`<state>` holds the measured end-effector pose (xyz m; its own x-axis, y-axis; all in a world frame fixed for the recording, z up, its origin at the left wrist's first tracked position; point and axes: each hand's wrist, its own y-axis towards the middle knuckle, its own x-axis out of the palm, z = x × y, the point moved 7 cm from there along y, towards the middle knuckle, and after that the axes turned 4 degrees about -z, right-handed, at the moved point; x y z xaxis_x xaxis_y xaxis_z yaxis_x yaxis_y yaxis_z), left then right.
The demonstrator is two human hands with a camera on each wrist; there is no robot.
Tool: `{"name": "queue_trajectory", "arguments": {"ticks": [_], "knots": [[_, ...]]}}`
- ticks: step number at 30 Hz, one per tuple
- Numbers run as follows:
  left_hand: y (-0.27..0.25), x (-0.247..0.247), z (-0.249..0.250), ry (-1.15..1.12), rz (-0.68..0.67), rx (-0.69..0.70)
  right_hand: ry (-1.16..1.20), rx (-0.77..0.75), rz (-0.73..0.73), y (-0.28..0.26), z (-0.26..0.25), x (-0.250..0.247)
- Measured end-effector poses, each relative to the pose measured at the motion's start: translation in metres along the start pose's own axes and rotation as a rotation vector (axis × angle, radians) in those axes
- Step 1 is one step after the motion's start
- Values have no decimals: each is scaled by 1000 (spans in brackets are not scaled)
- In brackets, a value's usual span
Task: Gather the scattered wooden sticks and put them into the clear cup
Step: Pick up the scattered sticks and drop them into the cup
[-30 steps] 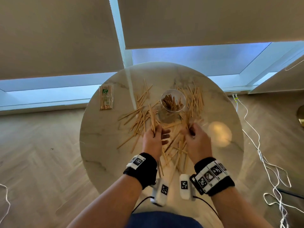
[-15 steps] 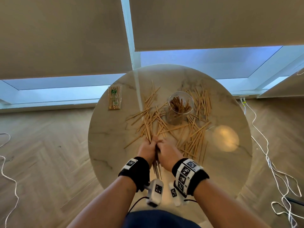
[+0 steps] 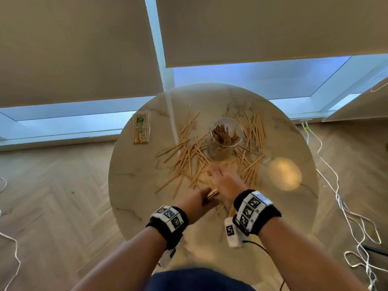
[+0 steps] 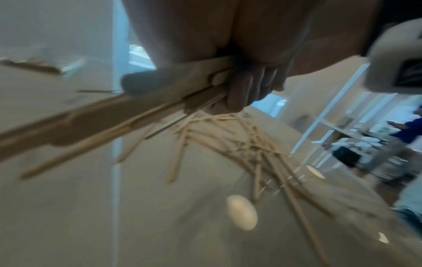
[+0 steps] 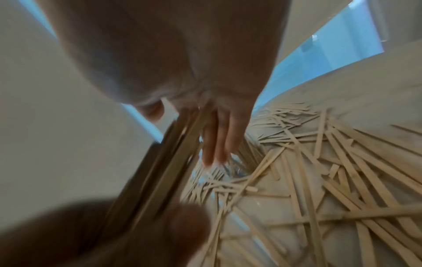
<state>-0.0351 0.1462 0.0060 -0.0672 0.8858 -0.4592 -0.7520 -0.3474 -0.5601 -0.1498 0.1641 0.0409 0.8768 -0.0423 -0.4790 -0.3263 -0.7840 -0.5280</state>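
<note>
Item: bundle of wooden sticks (image 4: 141, 108), clenched in my left hand (image 3: 199, 203). Right hand (image 3: 225, 181) flat, fingers straight, empty. Clear cup (image 3: 225, 136) beyond, part-filled. Risk: loose bundle ends splay, catching the rim.

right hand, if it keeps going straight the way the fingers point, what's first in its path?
Most likely the loose sticks lying just past the fingertips of the right hand; it reaches flat over them. Beyond those, on the same line, stands the clear cup. How far the fingers are above the table is unclear.

Backlit window glare, motion-blurred wrist views
</note>
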Motion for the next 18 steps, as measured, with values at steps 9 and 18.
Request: {"name": "queue_trajectory", "arguments": {"ticks": [9,18], "knots": [[17,-4,23,-494,131,24,258,65,-97,-8,10,8],[14,-68,-22,-1578,797,-29,473,185,-344,-40,39,39]]}}
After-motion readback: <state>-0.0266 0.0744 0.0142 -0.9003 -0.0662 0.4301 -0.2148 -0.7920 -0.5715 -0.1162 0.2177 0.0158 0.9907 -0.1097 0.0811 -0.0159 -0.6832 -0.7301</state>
